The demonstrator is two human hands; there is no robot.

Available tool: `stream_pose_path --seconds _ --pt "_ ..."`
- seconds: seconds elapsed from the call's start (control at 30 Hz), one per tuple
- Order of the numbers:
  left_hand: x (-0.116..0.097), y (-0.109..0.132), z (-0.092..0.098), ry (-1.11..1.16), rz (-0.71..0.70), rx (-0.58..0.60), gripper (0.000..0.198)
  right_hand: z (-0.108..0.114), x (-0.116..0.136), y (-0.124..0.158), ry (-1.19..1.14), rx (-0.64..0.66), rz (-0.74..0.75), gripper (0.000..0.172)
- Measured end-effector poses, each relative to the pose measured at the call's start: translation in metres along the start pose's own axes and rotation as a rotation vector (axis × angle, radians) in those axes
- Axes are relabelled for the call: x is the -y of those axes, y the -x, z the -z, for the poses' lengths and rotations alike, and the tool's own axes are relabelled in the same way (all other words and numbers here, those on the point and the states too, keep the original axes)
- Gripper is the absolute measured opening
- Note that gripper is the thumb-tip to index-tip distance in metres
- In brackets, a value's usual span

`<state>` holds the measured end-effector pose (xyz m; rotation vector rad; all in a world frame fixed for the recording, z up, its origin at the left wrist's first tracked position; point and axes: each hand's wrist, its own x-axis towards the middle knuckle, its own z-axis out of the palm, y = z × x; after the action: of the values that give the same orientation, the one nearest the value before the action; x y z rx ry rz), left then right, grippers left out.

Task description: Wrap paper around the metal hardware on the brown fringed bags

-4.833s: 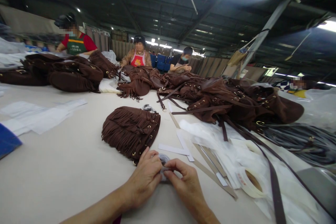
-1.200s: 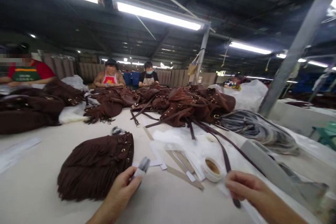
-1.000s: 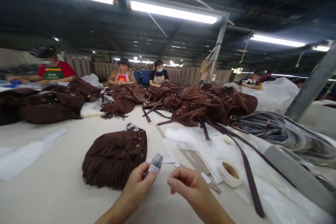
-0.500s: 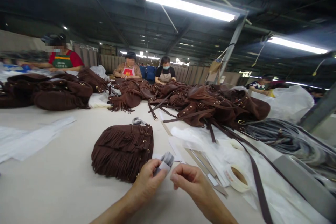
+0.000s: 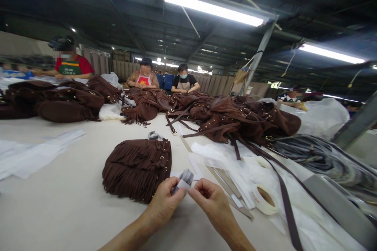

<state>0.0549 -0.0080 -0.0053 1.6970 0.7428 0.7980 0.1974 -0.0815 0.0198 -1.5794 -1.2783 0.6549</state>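
Note:
My left hand (image 5: 165, 200) is closed around a small grey bundle (image 5: 186, 176) with a white paper band (image 5: 183, 185) round it. Close by on the right, my right hand (image 5: 214, 200) has thumb and forefinger pinched together at the band's edge. Whatever those fingertips hold is too small to make out. Just beyond my left hand, a dark brown fringed bag (image 5: 134, 170) with gold rings lies on its side on the table. Another grey wrapped piece (image 5: 154, 135) rests behind the bag's top edge.
Brown bags (image 5: 218, 115) with long straps are heaped across the back. A tape roll (image 5: 264, 200), card strips and white sheets lie to the right, near a grey box (image 5: 335, 204). Loose paper (image 5: 38, 155) is at left. Several co-workers sit beyond the heap.
My right hand has moved left and slightly up, bringing its pinched fingertips up to the white band. The left hand keeps its hold on the grey bundle.

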Motion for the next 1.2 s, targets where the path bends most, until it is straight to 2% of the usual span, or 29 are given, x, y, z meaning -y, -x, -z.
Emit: stream_pose_path --seconds 0.2,0.4,0.53,0.7,0.93,1.07,1.2 --pt "0.001 0.0 0.0 0.014 -0.014 -0.009 0.028 -0.007 -0.008 -0.004 -0.055 -0.017 -0.034 0.037" --pt "-0.003 0.004 0.006 -0.018 -0.075 0.067 0.024 -0.008 -0.009 -0.005 -0.108 -0.009 -0.104 0.037" --pt "-0.006 0.004 0.006 -0.028 -0.052 0.033 0.028 -0.006 -0.01 -0.002 -0.112 -0.015 -0.117 0.039" --pt "-0.011 0.005 0.006 0.036 0.025 0.068 0.032 0.001 -0.013 0.004 -0.199 0.08 -0.085 0.024" --pt "-0.012 0.008 0.004 0.047 0.003 0.131 0.03 -0.01 -0.029 0.004 -0.29 0.03 -0.169 0.012" --pt "-0.01 0.008 0.002 0.078 0.002 0.178 0.031 -0.008 -0.028 0.006 -0.292 0.113 -0.263 0.024" --pt "-0.012 0.007 0.002 0.196 0.028 0.231 0.036 -0.006 -0.017 0.006 -0.341 0.193 -0.237 0.028"
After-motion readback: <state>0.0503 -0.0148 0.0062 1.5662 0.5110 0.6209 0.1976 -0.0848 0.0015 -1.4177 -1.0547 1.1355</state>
